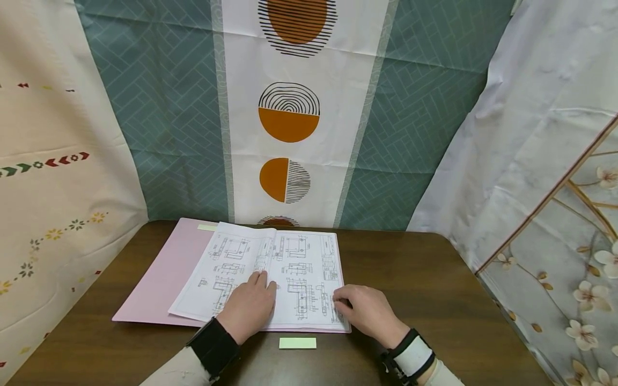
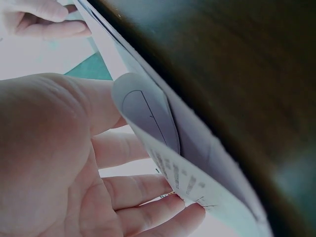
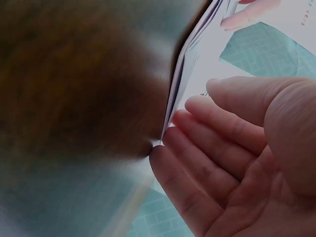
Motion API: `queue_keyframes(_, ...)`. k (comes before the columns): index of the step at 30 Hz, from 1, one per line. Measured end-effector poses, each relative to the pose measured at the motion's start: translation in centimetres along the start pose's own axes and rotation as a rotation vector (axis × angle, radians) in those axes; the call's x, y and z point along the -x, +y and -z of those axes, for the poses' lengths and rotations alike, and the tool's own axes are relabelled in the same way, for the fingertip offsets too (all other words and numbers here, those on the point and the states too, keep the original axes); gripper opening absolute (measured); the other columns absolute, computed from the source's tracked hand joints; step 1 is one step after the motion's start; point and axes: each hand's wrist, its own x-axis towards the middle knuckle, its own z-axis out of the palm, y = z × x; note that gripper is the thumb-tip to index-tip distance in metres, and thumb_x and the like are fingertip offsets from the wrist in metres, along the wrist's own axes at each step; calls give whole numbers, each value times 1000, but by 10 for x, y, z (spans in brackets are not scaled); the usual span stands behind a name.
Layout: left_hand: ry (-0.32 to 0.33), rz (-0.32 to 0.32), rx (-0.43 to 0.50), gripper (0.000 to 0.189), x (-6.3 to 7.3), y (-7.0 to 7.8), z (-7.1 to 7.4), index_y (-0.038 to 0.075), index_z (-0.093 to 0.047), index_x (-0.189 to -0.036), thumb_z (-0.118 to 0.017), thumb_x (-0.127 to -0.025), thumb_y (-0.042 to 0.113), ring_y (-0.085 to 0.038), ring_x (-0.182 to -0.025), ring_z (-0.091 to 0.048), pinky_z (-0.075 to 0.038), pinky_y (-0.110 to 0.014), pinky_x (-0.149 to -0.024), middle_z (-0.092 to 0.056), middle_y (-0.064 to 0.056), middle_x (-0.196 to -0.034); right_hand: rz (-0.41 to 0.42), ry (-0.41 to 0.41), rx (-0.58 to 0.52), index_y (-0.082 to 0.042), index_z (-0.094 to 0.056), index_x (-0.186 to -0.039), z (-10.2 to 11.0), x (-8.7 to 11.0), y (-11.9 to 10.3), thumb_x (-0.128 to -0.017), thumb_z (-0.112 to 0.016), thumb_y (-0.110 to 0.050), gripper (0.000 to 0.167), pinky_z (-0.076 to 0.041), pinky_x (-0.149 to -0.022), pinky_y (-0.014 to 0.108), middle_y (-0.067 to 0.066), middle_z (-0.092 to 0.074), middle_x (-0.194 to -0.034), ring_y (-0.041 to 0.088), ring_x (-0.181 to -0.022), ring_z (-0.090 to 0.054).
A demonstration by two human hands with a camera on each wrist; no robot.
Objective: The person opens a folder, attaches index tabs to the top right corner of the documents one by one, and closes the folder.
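A stack of white technical drawings (image 1: 314, 252) lies spread in a pink folder (image 1: 156, 279), with line drawings of parts on both halves. My left hand (image 1: 248, 305) rests on the sheets near the centre fold, fingers extended. In the left wrist view, the turned sheet (image 2: 148, 113) curls up beside the thumb, and its fingers (image 2: 138, 190) lie along the paper. At the right margin is my right hand (image 1: 369, 311), loosely bent. Its fingertips touch the edge of the stack (image 3: 180, 74) in the right wrist view, the thumb apart from them.
A pale green sticky note (image 1: 297, 343) lies on the brown table (image 1: 410, 268) just in front of the folder. Another pale note (image 1: 207, 227) is on the folder's far left edge. Patterned cloths (image 1: 289, 177) hang behind and at both sides.
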Motion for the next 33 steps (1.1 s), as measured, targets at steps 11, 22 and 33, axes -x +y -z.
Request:
queue_keyframes(11, -23, 22, -8, 36, -2, 2, 0, -6, -75, -127, -77, -103, 21, -46, -127, -64, -60, -56, -97, -67, -32, -136, 46, -44, 64, -16, -85, -107, 4, -2, -2, -92, -91, -21, 17, -50, -69, 31, -3, -77, -103, 9, -78, -57)
queue_keyframes(22, 67, -55, -103, 33, -3, 8, 2, -1, -76, -127, -78, -101, 19, -42, -130, -63, -55, -57, -99, -69, -24, -134, 45, -54, 88, -15, -84, -105, 5, -1, -5, -89, -94, -20, 20, -48, -68, 32, -1, -78, -104, 10, -77, -57)
queue_keyframes(33, 178, -273, 8, 25, 5, 22, 7, 9, -77, -113, -87, -94, 23, -25, -100, -67, -57, -42, -87, -73, -5, -106, 71, -43, 99, -16, -82, -98, 3, -2, -4, -91, -92, -20, 13, -44, -64, 29, -4, -76, -95, 8, -72, -53)
